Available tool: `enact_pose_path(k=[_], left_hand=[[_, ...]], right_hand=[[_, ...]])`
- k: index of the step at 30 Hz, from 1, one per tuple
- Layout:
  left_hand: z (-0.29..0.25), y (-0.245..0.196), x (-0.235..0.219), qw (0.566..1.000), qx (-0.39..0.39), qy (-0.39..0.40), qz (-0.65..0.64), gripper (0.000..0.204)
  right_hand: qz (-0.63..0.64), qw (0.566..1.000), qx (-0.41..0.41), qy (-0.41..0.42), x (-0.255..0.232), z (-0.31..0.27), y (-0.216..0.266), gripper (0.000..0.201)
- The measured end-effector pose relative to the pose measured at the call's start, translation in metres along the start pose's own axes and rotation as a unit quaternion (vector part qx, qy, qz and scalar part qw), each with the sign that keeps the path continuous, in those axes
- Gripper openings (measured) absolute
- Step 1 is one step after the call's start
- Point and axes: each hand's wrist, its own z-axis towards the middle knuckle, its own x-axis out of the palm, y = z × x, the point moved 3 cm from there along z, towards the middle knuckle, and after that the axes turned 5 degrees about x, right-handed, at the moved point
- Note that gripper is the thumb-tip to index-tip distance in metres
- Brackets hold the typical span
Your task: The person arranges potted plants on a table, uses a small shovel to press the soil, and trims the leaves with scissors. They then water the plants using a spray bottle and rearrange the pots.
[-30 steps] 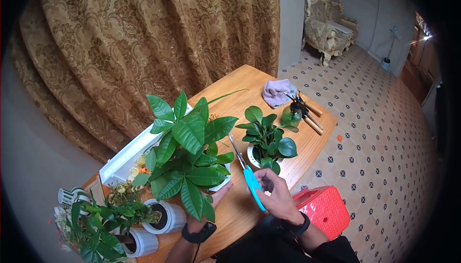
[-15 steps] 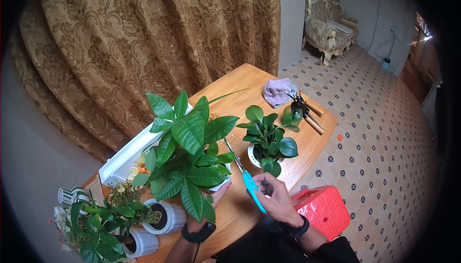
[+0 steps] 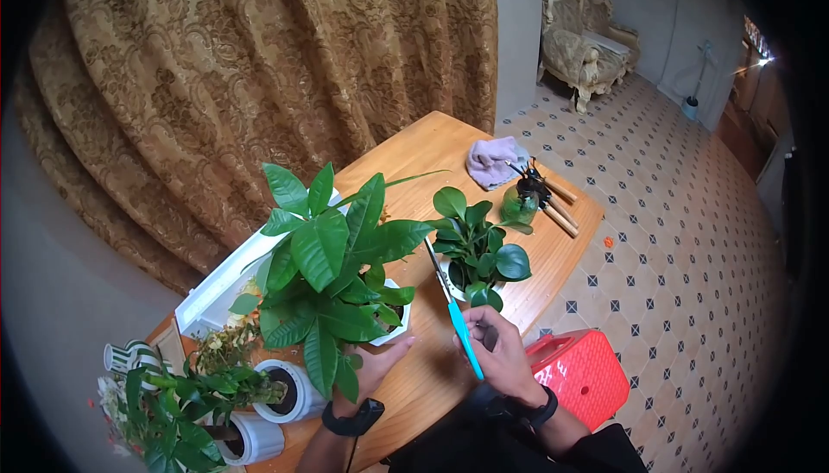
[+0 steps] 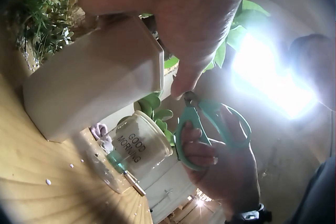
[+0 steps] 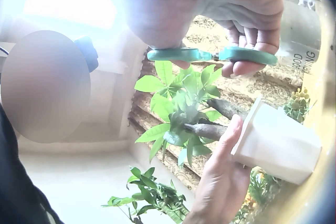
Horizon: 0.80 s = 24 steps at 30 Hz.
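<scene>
On the wooden tabletop [image 3: 436, 378], a leafy plant [image 3: 319, 253] partly hides its white pot [image 5: 283, 140] at four o'clock; more rim shows than half a second ago. Left hand [image 3: 374, 375], pot's seven o'clock: fingers mostly hidden, grip unclear. Right hand [image 3: 507, 362], four o'clock: fingers hold teal scissors [image 3: 467, 339], swung slightly clockwise.

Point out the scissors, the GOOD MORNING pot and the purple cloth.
Scissors [image 3: 457, 313]: head view, on the turquoise handle.
GOOD MORNING pot [image 4: 140, 142]: left wrist view, on its lettered side.
Purple cloth [image 3: 490, 160]: head view, on its folds.

L hand [image 3: 378, 368] partly hidden behind plant lvs [image 3: 319, 253], head vw.
</scene>
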Motion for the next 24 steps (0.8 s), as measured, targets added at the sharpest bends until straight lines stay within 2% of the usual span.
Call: enact_pose_path(k=[1, 8, 10, 13, 17, 19, 24], left_hand=[[0.0, -0.002, 0.002, 0.998, 0.023, -0.002, 0.063, 0.037], [0.002, 0.006, 0.012, 0.996, -0.047, -0.071, 0.032, 0.038], [0.004, -0.011, 0.012, 0.993, 0.013, -0.082, 0.082, 0.034], [0.004, -0.007, 0.008, 0.994, 0.037, -0.08, 0.056, 0.038], [-0.001, 0.022, -0.003, 0.992, 0.034, -0.071, 0.095, 0.05], [-0.002, 0.025, -0.006, 0.997, 0.023, -0.042, 0.06, 0.058], [-0.005, 0.032, -0.011, 0.997, 0.019, -0.026, 0.073, 0.065]], right_hand=[[0.002, 1.0, 0.0, -0.001, -0.001, 0.0, 0.0, 0.028], [-0.019, 1.0, -0.012, -0.006, -0.001, -0.001, 0.002, 0.028], [-0.024, 1.0, -0.016, -0.007, -0.002, -0.001, 0.001, 0.028], [-0.035, 0.999, -0.02, -0.01, -0.003, -0.001, 0.002, 0.028], [-0.067, 0.997, -0.035, -0.018, -0.003, -0.002, 0.003, 0.027], [-0.066, 0.997, -0.038, -0.023, -0.002, -0.002, 0.003, 0.028], [-0.075, 0.996, -0.035, -0.022, -0.003, -0.005, 0.0, 0.03]])
